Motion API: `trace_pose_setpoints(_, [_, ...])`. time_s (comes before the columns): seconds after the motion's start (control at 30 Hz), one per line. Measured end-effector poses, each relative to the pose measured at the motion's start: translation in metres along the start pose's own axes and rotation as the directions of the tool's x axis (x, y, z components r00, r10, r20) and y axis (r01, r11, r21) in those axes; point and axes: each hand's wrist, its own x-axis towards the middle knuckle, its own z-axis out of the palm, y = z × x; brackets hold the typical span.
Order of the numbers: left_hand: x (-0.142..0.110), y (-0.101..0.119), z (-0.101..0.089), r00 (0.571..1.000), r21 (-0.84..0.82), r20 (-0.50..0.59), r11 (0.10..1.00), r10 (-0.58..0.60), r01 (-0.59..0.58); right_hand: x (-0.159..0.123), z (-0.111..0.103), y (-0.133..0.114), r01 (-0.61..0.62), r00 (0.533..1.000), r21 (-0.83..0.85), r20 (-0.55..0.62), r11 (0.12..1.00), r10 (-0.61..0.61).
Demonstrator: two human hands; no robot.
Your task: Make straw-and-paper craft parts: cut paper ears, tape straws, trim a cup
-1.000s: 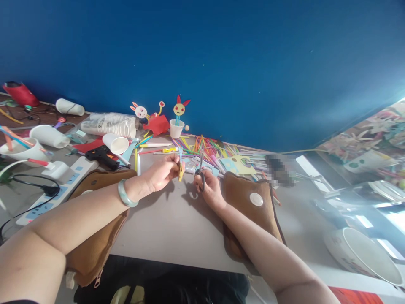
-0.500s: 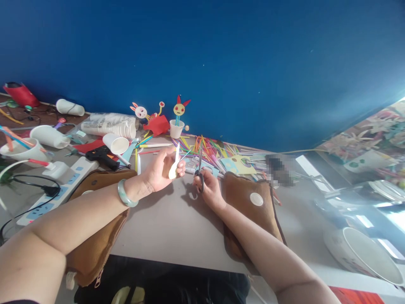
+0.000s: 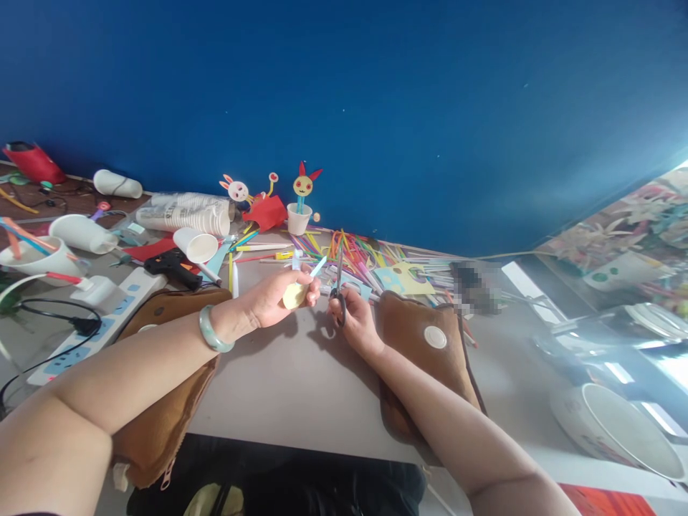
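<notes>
Two hands work close together: the left hand (image 3: 276, 297) pinches a light, floppy yellow paper cutout (image 3: 294, 294) (best held near its middle), while the right hand (image 3: 352, 315) is closed through the handles of the scissors (image 3: 339, 287).

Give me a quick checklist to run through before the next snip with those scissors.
1. Left hand grips the yellow paper piece: ok.
2. Right hand holds the scissors: ok.
3. Scissor blades point up and away from the left fingers: ok.
4. Blades open or closed: cannot tell.
5. Bare table in front of the hands: ok.
6. Hot glue gun lies well aside: ok.
</notes>
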Motion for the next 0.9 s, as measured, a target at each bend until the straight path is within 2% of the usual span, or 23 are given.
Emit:
trace_pose_setpoints(0.13, [-0.001, -0.002, 0.0, 1.0, 0.009, -0.004, 1.0, -0.016, 0.016, 0.0, 0.0, -0.001, -0.013, 1.0, 0.011, 0.013, 1.0, 0.013])
trace_pose_setpoints(0.33, [-0.001, -0.005, -0.004, 0.994, 0.044, 0.033, 0.994, -0.103, 0.102, -0.001, 0.001, -0.005, -0.04, 0.997, 0.056, 0.061, 0.998, 0.037])
trace_pose_setpoints(0.4, [0.001, -0.006, -0.005, 0.991, 0.038, 0.003, 0.991, -0.132, 0.132, -0.001, 0.0, -0.006, -0.059, 0.996, 0.068, 0.074, 0.996, 0.054])
trace_pose_setpoints(0.57, [0.008, -0.006, -0.006, 0.961, -0.021, -0.157, 0.974, -0.225, 0.225, -0.001, -0.001, -0.006, -0.087, 0.993, 0.075, 0.083, 0.993, 0.08])
trace_pose_setpoints(0.63, [0.008, -0.005, -0.006, 0.96, -0.024, -0.169, 0.975, -0.222, 0.221, 0.0, -0.001, -0.005, -0.099, 0.992, 0.074, 0.08, 0.992, 0.093])
trace_pose_setpoints(0.8, [0.004, -0.003, -0.002, 0.982, 0.04, -0.116, 0.987, -0.149, 0.154, 0.003, -0.001, -0.001, -0.103, 0.992, 0.098, 0.08, 0.99, 0.095])
trace_pose_setpoints(0.9, [0.003, -0.003, -0.003, 0.984, 0.075, -0.132, 0.989, -0.118, 0.129, 0.004, -0.001, -0.001, -0.099, 0.993, 0.109, 0.067, 0.989, 0.092])
